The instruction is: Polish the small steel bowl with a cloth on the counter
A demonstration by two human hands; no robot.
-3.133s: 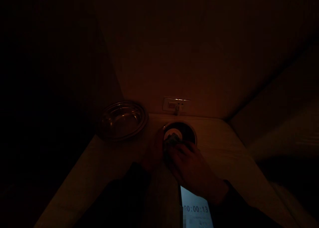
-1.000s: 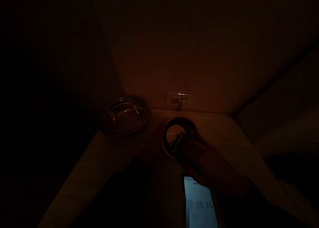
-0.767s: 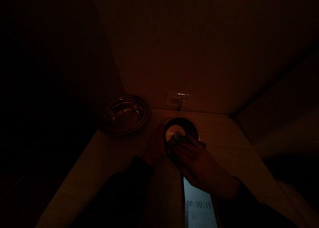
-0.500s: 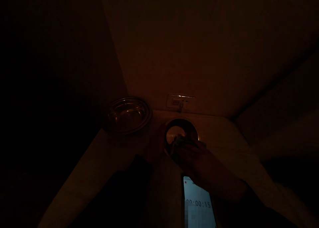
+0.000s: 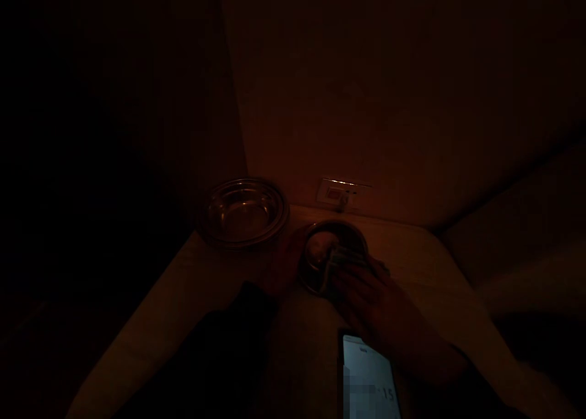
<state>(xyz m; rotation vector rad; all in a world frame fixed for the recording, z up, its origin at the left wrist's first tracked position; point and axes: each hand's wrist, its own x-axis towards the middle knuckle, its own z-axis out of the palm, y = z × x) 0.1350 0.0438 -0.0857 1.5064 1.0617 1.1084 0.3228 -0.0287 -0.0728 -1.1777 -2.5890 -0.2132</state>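
Observation:
A round metal bowl (image 5: 321, 248) stands on the table, dim but with a shiny inside. My left hand (image 5: 284, 263) is at the bowl's left side, curled against its wall; its fingertips are lost in the dark. My right hand (image 5: 366, 291) presses a cloth (image 5: 341, 259), striped or checked, into the right front part of the bowl. The fingers lie over the cloth, and the cloth's edge shows beyond them on both sides.
Stacked metal dishes (image 5: 247, 221) stand at the table's back left. A lit phone (image 5: 370, 370) showing a timer lies in front, partly under my right forearm. Behind the table (image 5: 412, 254) is a wall with a socket plate (image 5: 343, 192). The room is very dark.
My right hand and the cloth have shifted slightly right and toward me within the bowl. My left hand keeps its place at the bowl's side. The whole view has moved a little.

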